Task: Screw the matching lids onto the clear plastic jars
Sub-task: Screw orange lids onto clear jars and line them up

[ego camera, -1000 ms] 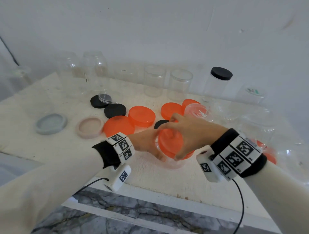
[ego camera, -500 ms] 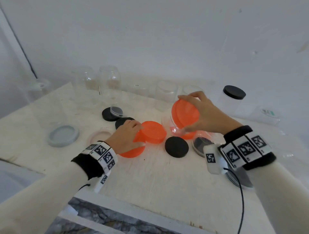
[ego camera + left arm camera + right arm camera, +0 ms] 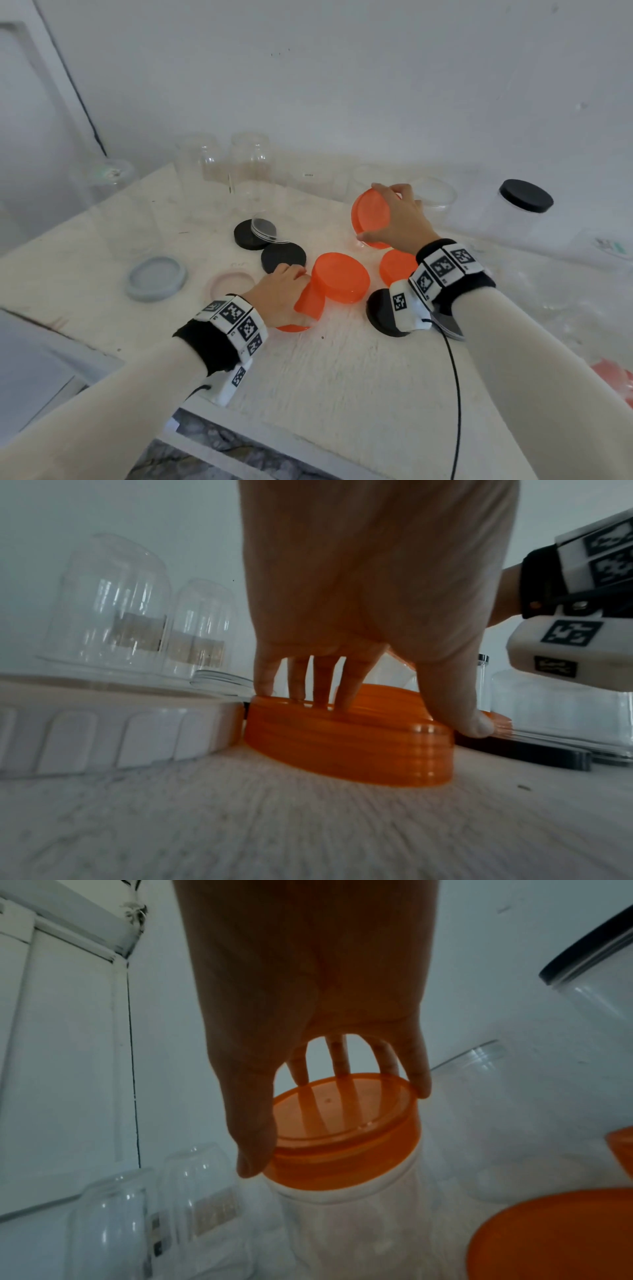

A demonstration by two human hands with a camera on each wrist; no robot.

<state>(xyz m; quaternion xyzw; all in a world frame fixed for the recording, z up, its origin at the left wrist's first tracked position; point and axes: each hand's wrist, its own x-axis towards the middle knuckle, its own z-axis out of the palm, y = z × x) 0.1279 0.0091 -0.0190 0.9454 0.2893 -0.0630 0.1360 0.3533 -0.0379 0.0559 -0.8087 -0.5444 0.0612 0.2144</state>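
My right hand (image 3: 394, 219) grips the orange lid (image 3: 371, 216) that sits on a clear jar (image 3: 359, 1231), held tilted above the table's back middle. In the right wrist view my thumb and fingers (image 3: 419, 1080) curl round that lid (image 3: 342, 1123). My left hand (image 3: 284, 291) is low on the table at another orange lid (image 3: 308, 305). The left wrist view shows this lid (image 3: 346, 739) lying rim up, with fingers inside it and the thumb (image 3: 472, 723) outside. A further orange lid (image 3: 340, 277) leans over it.
Black lids (image 3: 282, 257) (image 3: 380, 311), a grey lid (image 3: 156, 277), a pink lid (image 3: 229, 284) and one more orange lid (image 3: 397, 267) lie around my hands. Upturned clear jars (image 3: 250, 168) line the back. A black-lidded jar (image 3: 507, 212) stands at right. The table's front edge (image 3: 274, 428) is near.
My left hand let go of the jar and went to an orange lid on the table. My right hand carried the lidded jar up and toward the back.
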